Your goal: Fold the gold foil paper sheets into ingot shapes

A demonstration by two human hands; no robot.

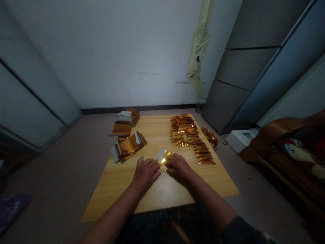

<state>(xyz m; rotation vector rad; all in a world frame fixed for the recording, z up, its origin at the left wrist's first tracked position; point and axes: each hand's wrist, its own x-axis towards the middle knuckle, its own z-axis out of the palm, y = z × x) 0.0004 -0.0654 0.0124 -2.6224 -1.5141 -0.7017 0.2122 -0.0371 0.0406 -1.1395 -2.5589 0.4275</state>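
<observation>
Both of my hands are close together at the middle of the light wooden table (114, 193), with a crumpled gold foil sheet (164, 161) with a white part between them. My left hand (146, 173) presses its fingertips against the sheet's left side. My right hand (177, 167) lies over its right side and hides part of it. Farther back on the left sit stacks of gold foil pieces with white strips (128, 145). Long rows of folded gold foil pieces (189, 135) overlap on the right half of the table.
A small heap of gold foil (210, 138) lies at the table's far right corner. Grey metal cabinets (241, 67) stand to the right, beyond a white box (240, 140) and a wooden seat (286, 145). A pale plastic sheet (199, 51) hangs on the wall.
</observation>
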